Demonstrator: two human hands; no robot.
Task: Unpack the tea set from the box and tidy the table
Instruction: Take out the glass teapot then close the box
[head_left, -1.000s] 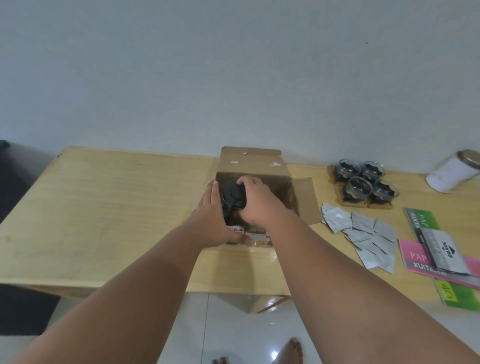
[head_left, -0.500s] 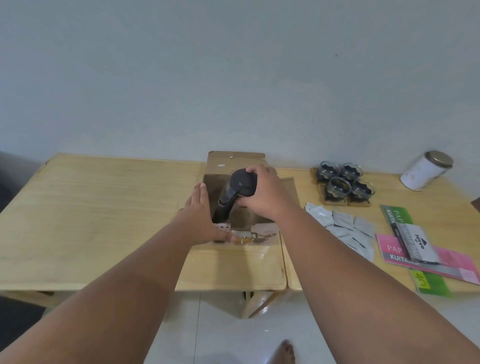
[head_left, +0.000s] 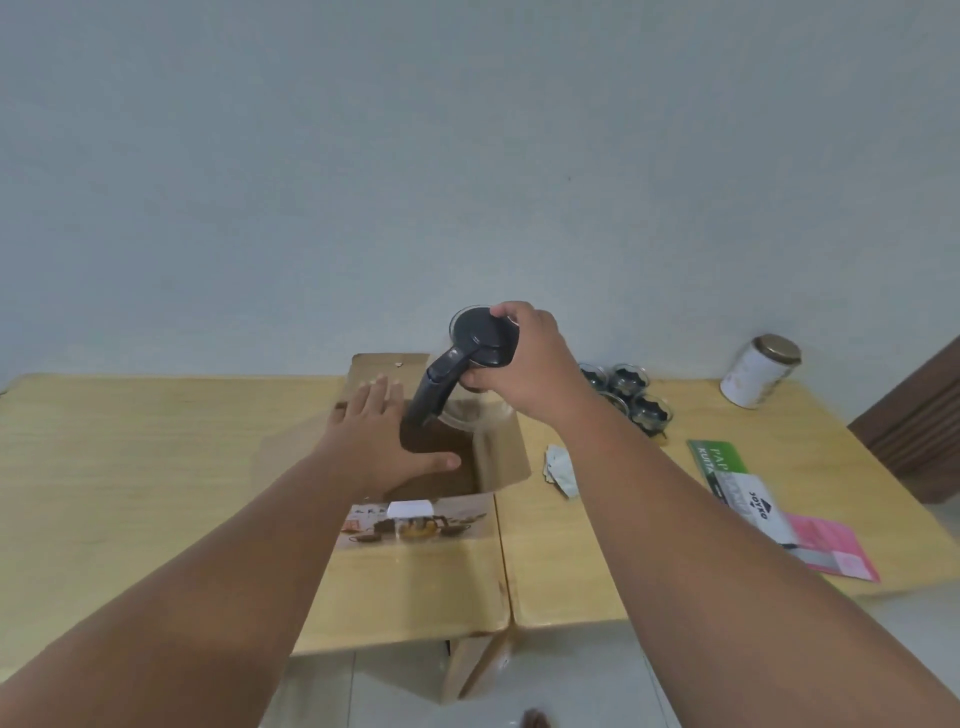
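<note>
Right hand (head_left: 524, 364) clamped on teapot (head_left: 470, 358) lid, frame center; pot hangs above the open box (head_left: 498, 457), base just clear of the rim. Left hand (head_left: 379, 441) flat, fingers apart, pressing box's left edge. Cups (head_left: 623, 389) right of box.

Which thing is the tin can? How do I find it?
Look along the wooden table to its far right end, near the wall. Past the cluster of small glass cups stands the tin can: a white cylinder with a gold lid, the only tall round thing there.
</note>
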